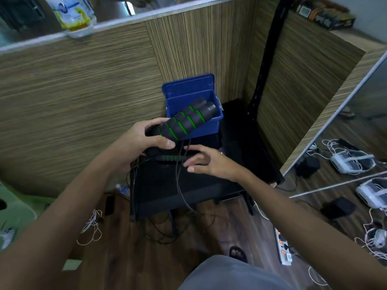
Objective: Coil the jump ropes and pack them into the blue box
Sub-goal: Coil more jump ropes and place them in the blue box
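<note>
Pair of jump-rope handles held over the blue box, cord not yet coiled

Left hand point(144, 139) closed in a grip around the lower ends of two handles point(184, 120), thick black foam cylinders ringed with green, angled up so the far ends lie over the open blue box point(192, 97), a rigid plastic tub at the back of the black counter point(182, 185); right hand point(207, 162) open, fingers spread, holding nothing, just beside a slimmer green-banded handle point(170, 158) lying on the counter; thin dark cord point(180, 185) trailing off the counter edge to a loose tangle on the wooden floor point(134, 254). Likely light, foam soft and grippy, cord limp and prone to snagging; best gathered in loops close to the handles
</note>
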